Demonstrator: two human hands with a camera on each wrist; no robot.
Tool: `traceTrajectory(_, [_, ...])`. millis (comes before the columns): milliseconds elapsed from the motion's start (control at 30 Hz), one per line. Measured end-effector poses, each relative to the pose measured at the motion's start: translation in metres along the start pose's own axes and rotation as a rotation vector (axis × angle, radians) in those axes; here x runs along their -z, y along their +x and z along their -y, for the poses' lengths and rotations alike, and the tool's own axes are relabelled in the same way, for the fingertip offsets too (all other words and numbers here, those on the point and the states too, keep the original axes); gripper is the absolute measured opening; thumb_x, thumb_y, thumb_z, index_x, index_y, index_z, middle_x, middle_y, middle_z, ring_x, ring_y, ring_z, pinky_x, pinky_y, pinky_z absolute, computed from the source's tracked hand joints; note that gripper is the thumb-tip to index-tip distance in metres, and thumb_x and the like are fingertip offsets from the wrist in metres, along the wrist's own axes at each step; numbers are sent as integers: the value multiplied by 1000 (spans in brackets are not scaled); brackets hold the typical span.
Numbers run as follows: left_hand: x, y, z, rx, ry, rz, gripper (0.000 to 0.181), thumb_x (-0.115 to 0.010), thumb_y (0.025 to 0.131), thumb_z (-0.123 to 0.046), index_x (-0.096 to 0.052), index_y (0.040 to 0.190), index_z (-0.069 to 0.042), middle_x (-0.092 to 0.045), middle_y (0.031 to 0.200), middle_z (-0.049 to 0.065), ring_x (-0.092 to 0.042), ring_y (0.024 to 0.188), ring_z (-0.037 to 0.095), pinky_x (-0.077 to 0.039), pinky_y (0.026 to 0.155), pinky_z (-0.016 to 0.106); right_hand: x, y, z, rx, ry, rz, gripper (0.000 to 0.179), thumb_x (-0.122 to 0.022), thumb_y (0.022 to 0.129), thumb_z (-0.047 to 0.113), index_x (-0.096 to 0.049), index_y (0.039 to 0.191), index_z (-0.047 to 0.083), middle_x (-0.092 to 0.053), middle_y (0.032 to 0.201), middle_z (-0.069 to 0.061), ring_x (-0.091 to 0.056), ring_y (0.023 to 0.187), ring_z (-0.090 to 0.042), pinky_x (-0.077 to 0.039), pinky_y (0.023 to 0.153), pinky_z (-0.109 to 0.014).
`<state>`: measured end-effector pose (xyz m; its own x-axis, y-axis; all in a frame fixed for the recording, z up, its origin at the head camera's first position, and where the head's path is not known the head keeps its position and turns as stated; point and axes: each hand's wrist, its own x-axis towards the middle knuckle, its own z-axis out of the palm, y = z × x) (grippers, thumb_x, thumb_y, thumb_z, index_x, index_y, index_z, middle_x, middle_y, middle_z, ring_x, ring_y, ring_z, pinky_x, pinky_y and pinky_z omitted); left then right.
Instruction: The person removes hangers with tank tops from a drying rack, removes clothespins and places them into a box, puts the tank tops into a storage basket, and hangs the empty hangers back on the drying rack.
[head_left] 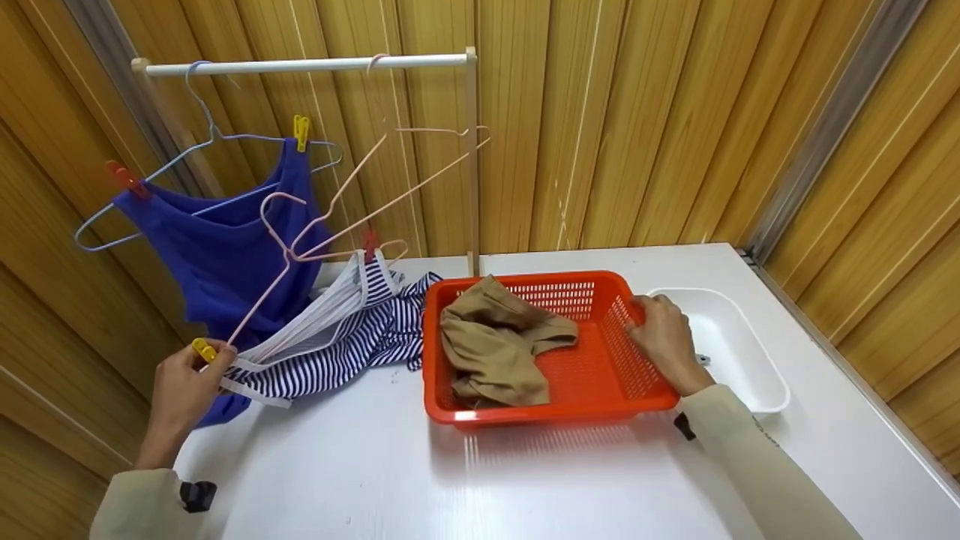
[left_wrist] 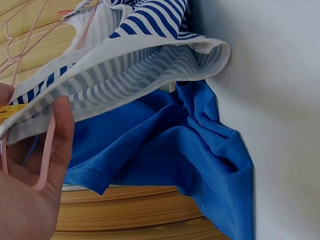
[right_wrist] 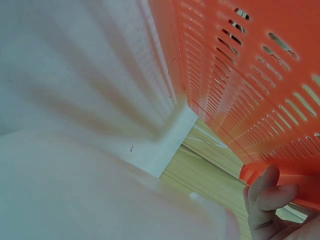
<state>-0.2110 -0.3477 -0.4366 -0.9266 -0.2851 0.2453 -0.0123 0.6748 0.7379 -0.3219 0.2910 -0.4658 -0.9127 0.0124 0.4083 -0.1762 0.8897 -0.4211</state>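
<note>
My left hand (head_left: 184, 382) grips one end of a pink wire hanger (head_left: 259, 304) together with the edge of a navy-and-white striped top (head_left: 330, 367). A yellow clothespin (head_left: 204, 349) sits at that same corner, while a red clothespin (head_left: 370, 244) clips the top's other strap to the hanger. In the left wrist view, the top's white-trimmed opening (left_wrist: 150, 82) gapes beside the thumb. My right hand (head_left: 664, 337) holds the right rim of a red plastic basket (head_left: 600, 375), its fingers curled over it. Inside the basket lies a crumpled brown garment (head_left: 495, 345).
A blue tank top (head_left: 232, 247) hangs on a blue hanger from the white rail (head_left: 300, 66), pinned by red and yellow clothespins. Another pink hanger (head_left: 431, 184) hangs bare there. Behind my right hand stands a white basin (head_left: 739, 352). Wood-patterned walls border the white table (head_left: 337, 465).
</note>
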Motion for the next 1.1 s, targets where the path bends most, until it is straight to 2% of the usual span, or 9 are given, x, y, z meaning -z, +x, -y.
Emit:
traceTrajectory(333, [3,-6,2,-17,6,22,39,-56,99,-37,-63,112,-1,-64,105,22,-58,75,12,-52,59,18,-1,-1,1,0,-2,-1,41,-71,80,7,-66,119,-5,-63,101,-29,-62,90,-45,-50,77,-59])
traceTrajectory(633, [5,-12,4,20,-2,14,39,-55,99,-38,-64,113,-3,-63,109,20,-57,76,7,-53,61,18,-1,-1,-1,21,-6,-28,40,-71,79,7,-67,116,-6,-63,98,-28,-63,89,-46,-50,76,-60])
traceTrajectory(800, [1,-11,-2,-22,5,2,37,-57,99,-36,-65,109,-2,-64,105,17,-54,77,5,-51,61,17,-1,0,0,15,1,-27,39,-70,80,7,-67,117,-6,-63,98,-28,-62,88,-46,-50,75,-59])
traceTrajectory(933, [-4,-8,-12,-61,23,-10,34,-58,98,-34,-66,106,-2,-64,100,12,-53,80,4,-47,67,11,-1,0,0,3,5,-15,40,-70,80,8,-66,118,-5,-63,98,-27,-62,88,-46,-50,75,-59])
traceTrajectory(1100, [-10,-2,-25,-111,11,-42,31,-60,97,-32,-68,101,-3,-63,89,-2,-54,79,4,-45,70,7,-1,0,1,2,-1,-15,40,-70,81,9,-66,119,-4,-63,100,-28,-62,90,-46,-50,77,-59])
